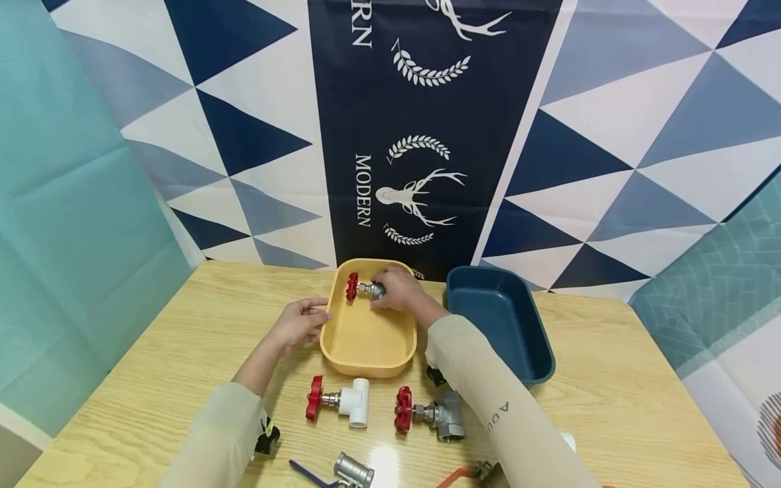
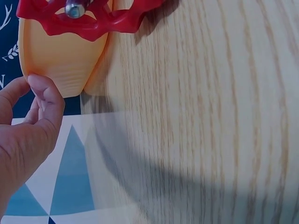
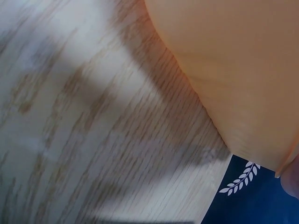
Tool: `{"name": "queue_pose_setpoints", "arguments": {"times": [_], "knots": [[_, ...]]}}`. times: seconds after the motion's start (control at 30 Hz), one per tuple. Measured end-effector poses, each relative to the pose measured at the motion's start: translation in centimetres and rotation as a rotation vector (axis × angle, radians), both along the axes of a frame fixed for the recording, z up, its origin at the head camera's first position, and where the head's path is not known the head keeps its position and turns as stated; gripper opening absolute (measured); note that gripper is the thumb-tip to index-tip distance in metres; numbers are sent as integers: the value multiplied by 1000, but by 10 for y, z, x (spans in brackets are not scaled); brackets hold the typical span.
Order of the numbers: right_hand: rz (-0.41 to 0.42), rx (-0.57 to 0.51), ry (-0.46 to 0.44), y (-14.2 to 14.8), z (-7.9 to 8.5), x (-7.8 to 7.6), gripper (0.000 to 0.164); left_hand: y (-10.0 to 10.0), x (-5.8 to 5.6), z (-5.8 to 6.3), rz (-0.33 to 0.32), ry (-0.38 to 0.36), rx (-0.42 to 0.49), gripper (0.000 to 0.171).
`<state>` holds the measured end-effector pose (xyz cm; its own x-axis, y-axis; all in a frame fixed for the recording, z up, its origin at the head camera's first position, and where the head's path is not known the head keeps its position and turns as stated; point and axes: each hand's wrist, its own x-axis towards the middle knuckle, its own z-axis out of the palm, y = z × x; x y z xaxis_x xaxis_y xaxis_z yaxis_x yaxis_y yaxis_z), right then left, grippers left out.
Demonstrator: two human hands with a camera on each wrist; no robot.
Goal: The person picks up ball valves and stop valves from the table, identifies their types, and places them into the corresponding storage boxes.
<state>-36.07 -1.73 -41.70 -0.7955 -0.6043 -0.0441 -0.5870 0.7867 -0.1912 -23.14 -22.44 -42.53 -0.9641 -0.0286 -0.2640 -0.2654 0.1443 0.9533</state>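
Inside the yellow bin, near its far end, lies a metal valve with a red handwheel. My right hand reaches over the bin's right side and grips the valve's body, partly covering it. At the left wall, my left hand pinches the bin's rim between thumb and fingers. The left wrist view shows that hand at the edge of the bin. Only a sliver of the right hand enters the right wrist view, beside the bin wall.
A dark blue bin stands right of the yellow one. In front lie a white valve with a red wheel, a grey valve, a blue-handled valve and an orange-handled valve. A patterned cloth hangs behind the wooden table.
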Motion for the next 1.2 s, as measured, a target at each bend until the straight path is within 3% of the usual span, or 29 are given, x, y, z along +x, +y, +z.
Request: {"name": "queue_pose_setpoints", "arguments": {"times": [0.33, 0.73, 1.2], "knots": [[-3, 52, 5, -1, 2, 1, 60, 0, 1, 2, 4, -1, 4, 47], [-31, 49, -6, -2, 3, 5, 58, -2, -1, -1, 6, -25, 15, 49], [-36, 42, 25, -2, 5, 7, 55, 1, 3, 3, 7, -2, 21, 49]]}}
